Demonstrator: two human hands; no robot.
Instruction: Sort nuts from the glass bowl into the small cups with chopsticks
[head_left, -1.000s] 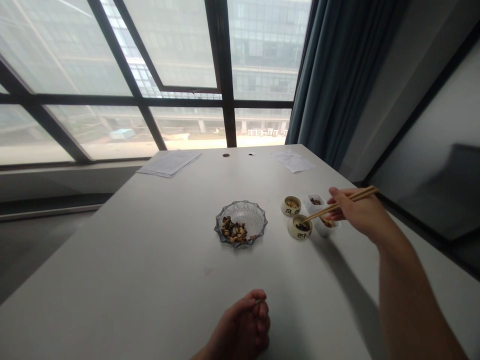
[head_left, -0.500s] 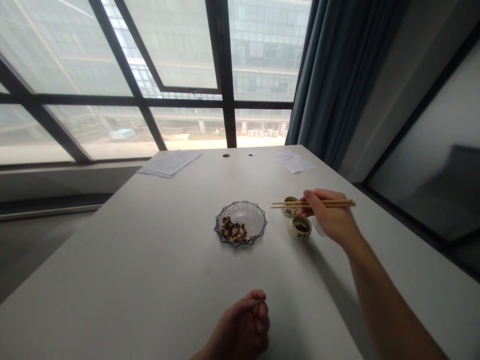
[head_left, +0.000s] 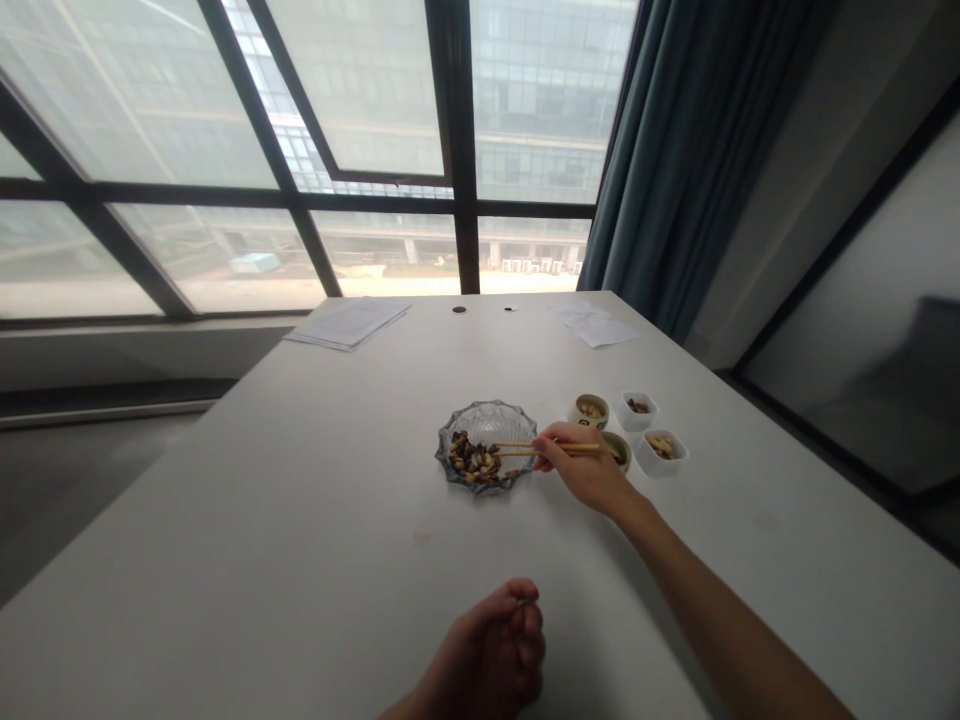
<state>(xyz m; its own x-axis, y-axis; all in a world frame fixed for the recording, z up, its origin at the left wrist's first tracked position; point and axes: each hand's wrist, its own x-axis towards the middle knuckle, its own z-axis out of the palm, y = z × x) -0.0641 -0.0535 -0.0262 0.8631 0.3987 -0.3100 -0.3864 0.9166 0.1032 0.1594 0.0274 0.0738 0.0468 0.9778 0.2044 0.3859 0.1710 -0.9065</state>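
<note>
My right hand (head_left: 577,465) is closed round a pair of wooden chopsticks (head_left: 517,450), whose tips reach into a clear glass bowl (head_left: 499,412) with a scalloped rim. In the bowl's near left part lies a heap of mixed dark and pale pieces (head_left: 471,462), perhaps nuts or seeds; the tips are at its right side. Whether they pinch a piece is too small to tell. Partly behind my right hand stands a small ceramic cup (head_left: 618,450). My left hand (head_left: 495,645) rests on the table near the front, fingers curled in and holding nothing.
A second small cup (head_left: 592,408) with pale pieces stands just beyond my right hand. Two white plastic tubs (head_left: 660,462) holding small pieces are to its right. Paper sheets (head_left: 349,325) lie at the far left of the white table (head_left: 300,520), another sheet (head_left: 596,325) far right.
My right hand has moved left with the chopsticks, from above the small cups to the glass bowl. Both cups and the white tubs show more fully. My left hand stays put.
</note>
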